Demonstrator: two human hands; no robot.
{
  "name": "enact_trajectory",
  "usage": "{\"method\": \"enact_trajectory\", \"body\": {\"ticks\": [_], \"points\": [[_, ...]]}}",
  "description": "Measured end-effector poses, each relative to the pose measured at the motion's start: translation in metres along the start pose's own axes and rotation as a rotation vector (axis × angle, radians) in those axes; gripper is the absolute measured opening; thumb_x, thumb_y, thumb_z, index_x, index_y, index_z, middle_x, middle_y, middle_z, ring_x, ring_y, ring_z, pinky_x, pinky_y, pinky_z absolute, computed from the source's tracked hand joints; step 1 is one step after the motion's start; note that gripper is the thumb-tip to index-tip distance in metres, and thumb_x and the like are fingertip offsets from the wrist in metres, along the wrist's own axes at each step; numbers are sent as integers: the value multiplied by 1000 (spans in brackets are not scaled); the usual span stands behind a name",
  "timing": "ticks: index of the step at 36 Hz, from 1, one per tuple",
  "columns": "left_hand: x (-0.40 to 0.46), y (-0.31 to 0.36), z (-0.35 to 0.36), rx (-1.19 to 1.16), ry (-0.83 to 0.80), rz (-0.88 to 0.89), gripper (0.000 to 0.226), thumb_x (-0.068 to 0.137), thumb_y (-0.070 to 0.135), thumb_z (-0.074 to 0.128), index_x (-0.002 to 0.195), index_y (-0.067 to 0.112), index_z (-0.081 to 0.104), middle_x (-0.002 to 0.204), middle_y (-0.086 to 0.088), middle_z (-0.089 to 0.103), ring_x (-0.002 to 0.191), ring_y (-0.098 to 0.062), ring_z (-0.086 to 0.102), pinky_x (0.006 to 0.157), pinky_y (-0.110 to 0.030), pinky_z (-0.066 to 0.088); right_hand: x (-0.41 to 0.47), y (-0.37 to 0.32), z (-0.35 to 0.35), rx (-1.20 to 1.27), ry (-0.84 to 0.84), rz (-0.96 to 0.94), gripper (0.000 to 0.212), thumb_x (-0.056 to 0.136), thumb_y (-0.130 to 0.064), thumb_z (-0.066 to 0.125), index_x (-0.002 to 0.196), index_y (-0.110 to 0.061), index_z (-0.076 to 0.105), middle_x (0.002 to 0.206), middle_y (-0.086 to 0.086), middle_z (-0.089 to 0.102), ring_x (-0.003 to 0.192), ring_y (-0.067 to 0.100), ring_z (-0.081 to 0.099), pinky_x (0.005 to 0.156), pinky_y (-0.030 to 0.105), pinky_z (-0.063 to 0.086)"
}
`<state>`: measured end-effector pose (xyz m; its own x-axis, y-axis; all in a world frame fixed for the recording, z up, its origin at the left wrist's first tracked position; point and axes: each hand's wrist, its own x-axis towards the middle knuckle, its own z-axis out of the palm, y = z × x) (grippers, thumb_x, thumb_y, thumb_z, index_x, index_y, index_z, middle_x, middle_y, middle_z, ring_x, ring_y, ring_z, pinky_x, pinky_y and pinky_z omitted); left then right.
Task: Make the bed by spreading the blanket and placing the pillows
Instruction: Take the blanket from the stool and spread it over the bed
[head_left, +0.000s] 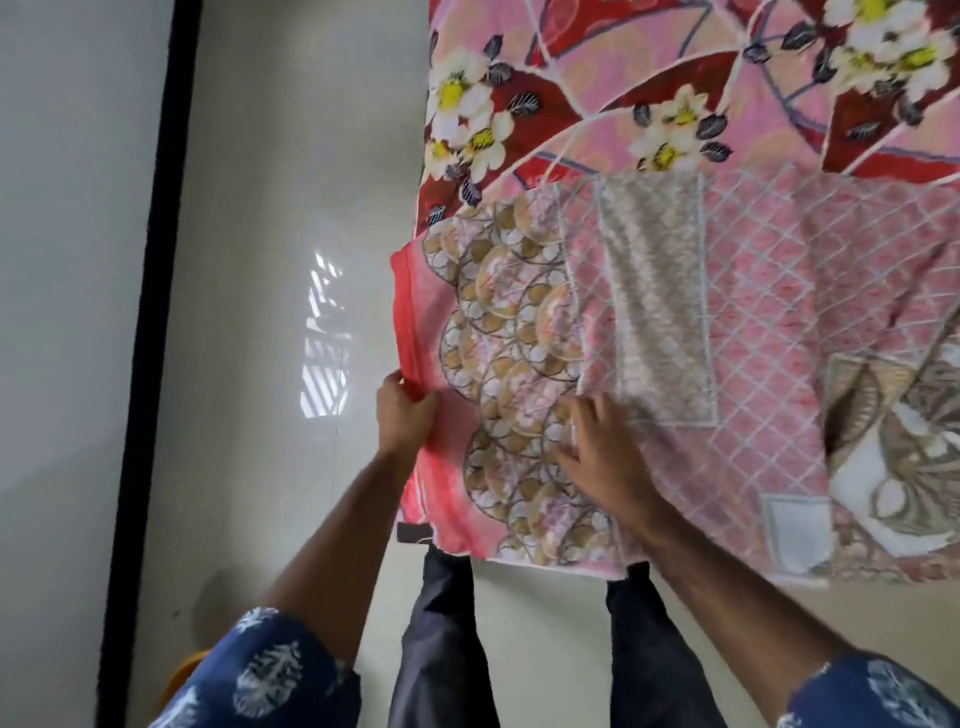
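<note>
A pink patchwork blanket (675, 322) with fan, lattice and zigzag patches lies over the near end of the bed. Beyond it shows a red and pink bed sheet (623, 78) with white and yellow flowers. My left hand (405, 415) is shut on the blanket's plain pink-red left edge, at the bed's corner. My right hand (597, 452) lies flat on the blanket's fan-patterned patch, fingers spread, holding nothing. No pillows are in view.
A glossy pale tiled floor (270, 312) runs along the bed's left side, with a black strip (150, 312) and a white wall to its left. My legs in dark trousers (441, 649) stand at the bed's near edge.
</note>
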<state>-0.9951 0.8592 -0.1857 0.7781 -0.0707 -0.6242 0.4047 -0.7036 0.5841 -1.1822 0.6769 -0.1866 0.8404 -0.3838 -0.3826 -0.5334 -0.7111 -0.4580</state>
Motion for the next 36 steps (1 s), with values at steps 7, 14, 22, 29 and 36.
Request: {"method": "enact_trajectory", "body": {"ticks": [7, 14, 22, 29, 36], "points": [[28, -13, -21, -64, -272, 55, 39, 78, 37, 73, 104, 9, 67, 95, -6, 74, 86, -22, 71, 75, -42, 60, -18, -101, 65, -222, 149, 197, 86, 80, -74, 56, 146, -20, 46, 132, 7, 51, 116, 31, 49, 93, 47, 40], [21, -26, -32, 178, -449, 150, 38, 89, 41, 69, 86, 5, 62, 73, -3, 63, 66, -23, 58, 56, -35, 46, -19, -165, 98, -207, 147, 452, 98, 73, -78, 57, 143, -10, 46, 141, 10, 50, 119, 32, 50, 90, 45, 40], [0, -11, -45, -274, -450, 165, 18, 96, 20, 57, 107, 8, 64, 100, -12, 74, 88, -25, 72, 79, -47, 60, -28, -176, 90, -192, 149, 473, 107, 64, -65, 73, 150, -12, 36, 147, 10, 45, 125, 30, 50, 98, 44, 40], [-2, -4, -65, -492, -423, 63, 21, 103, 19, 47, 119, 10, 58, 110, -10, 71, 95, -22, 73, 78, -35, 61, -37, -177, 70, 119, 56, 377, 62, 89, -39, 68, 139, -14, 38, 114, 10, 69, 96, 32, 70, 77, 45, 57], [37, -27, -108, -110, -152, 256, 44, 97, 48, 51, 129, 17, 58, 122, 3, 67, 104, -18, 67, 90, -38, 56, -3, -225, 87, 252, -118, 127, 62, 90, -31, 67, 139, -12, 33, 104, 7, 68, 81, 24, 68, 64, 28, 45]]}}
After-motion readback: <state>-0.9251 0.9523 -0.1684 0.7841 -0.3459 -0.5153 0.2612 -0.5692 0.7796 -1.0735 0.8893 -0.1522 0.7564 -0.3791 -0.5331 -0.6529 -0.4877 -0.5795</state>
